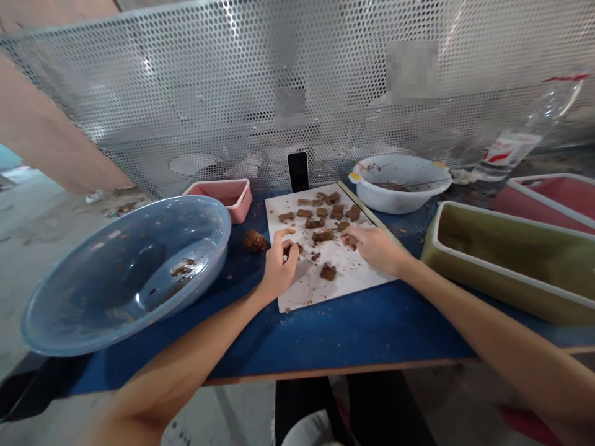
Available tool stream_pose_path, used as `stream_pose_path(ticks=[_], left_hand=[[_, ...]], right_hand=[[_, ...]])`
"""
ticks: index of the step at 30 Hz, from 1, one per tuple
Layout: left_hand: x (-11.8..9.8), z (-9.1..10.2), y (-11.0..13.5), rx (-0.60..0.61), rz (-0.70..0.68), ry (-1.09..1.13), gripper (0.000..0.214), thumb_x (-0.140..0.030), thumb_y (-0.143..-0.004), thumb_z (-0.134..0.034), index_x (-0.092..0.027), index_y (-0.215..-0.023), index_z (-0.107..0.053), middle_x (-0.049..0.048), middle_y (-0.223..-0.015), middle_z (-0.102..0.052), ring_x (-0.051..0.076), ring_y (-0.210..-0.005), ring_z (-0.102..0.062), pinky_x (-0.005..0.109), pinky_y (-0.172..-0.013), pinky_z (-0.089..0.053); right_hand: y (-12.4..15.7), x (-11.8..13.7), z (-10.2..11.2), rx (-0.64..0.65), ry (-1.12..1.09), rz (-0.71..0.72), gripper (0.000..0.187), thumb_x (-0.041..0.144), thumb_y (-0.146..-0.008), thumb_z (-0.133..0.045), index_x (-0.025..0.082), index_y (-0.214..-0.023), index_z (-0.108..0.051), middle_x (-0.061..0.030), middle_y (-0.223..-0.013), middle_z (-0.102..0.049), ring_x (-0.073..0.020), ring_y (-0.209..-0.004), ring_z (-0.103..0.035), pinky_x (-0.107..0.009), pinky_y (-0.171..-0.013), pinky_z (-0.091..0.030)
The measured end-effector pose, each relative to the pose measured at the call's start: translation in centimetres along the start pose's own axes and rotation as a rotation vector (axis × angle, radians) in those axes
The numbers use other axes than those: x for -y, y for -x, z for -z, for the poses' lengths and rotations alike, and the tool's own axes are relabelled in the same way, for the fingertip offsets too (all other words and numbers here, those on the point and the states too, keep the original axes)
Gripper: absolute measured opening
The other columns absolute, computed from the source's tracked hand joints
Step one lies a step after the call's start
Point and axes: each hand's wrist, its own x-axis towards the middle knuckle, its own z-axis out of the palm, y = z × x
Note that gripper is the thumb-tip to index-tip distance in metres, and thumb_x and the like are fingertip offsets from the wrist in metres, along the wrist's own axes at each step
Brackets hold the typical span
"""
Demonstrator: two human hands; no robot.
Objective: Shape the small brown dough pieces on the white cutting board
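Observation:
A white cutting board (346, 275) lies on the blue table (353, 331), strewn with several small brown pieces (322, 236). My left hand (279, 263) rests on the board's left edge, fingers curled and pinched on a brown piece (289, 245). My right hand (372, 246) is on the board's right side, fingers closed on another brown piece (349, 240). One brown chunk (328, 271) lies loose between the hands. A rough brown lump (254, 240) sits on the table just left of the board.
A big blue basin (125, 272) overhangs the table's left edge. A pink tray (223, 195), an upright phone (298, 171) and a white bowl (400, 183) stand at the back by a perforated metal screen (279, 80). A green tray (506, 260) and red tray (558, 195) sit right.

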Motion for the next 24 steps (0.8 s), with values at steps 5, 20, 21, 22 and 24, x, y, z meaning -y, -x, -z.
stream_pose_path(ticks=[5,20,21,22,24], left_hand=[[-0.3,0.0,0.0,0.002,0.002,-0.034,0.024,-0.03,-0.107,-0.053,-0.022,-0.131,-0.054,-0.0073,-0.071,-0.058,0.013,-0.061,-0.051,0.028,-0.063,-0.036],[-0.4,-0.2,0.0,0.085,-0.12,-0.118,0.026,-0.026,-0.108,-0.054,-0.02,-0.133,-0.055,-0.0062,-0.071,-0.06,0.013,-0.058,-0.051,0.027,-0.062,-0.039],[-0.4,-0.2,0.1,0.087,-0.121,-0.118,0.026,-0.026,-0.108,-0.054,-0.02,-0.133,-0.056,-0.0061,-0.071,-0.06,0.013,-0.058,-0.051,0.028,-0.063,-0.039],[-0.3,-0.2,0.1,0.093,-0.121,-0.118,0.025,-0.026,-0.109,-0.054,-0.02,-0.133,-0.056,-0.0061,-0.071,-0.059,0.013,-0.058,-0.051,0.028,-0.063,-0.039],[-0.1,-0.2,0.1,0.098,-0.119,-0.111,0.026,-0.027,-0.109,-0.054,-0.021,-0.134,-0.055,-0.0056,-0.072,-0.06,0.013,-0.059,-0.051,0.028,-0.063,-0.039]], right_hand=[[0.1,0.0,-0.1,-0.032,0.03,0.113,0.033,0.025,-0.113,-0.045,0.023,-0.128,-0.074,-0.0112,-0.119,-0.079,-0.0268,-0.11,-0.078,-0.043,-0.099,-0.065],[-0.4,-1.2,-0.2,-0.071,0.052,0.061,0.035,0.029,-0.11,-0.057,0.022,-0.138,-0.078,-0.0116,-0.134,-0.081,-0.0316,-0.124,-0.078,-0.05,-0.111,-0.063],[-0.4,-1.1,-0.2,-0.079,0.045,0.067,0.034,0.03,-0.11,-0.058,0.023,-0.136,-0.079,-0.0106,-0.133,-0.082,-0.0313,-0.123,-0.079,-0.049,-0.11,-0.064],[-0.3,-1.0,-0.2,-0.084,0.036,0.074,0.032,0.031,-0.11,-0.059,0.024,-0.133,-0.08,-0.0099,-0.131,-0.083,-0.031,-0.121,-0.079,-0.049,-0.109,-0.064],[-0.3,-0.8,-0.2,-0.095,0.01,0.088,0.031,0.033,-0.11,-0.06,0.024,-0.13,-0.081,-0.009,-0.129,-0.084,-0.0306,-0.119,-0.08,-0.047,-0.105,-0.066]])
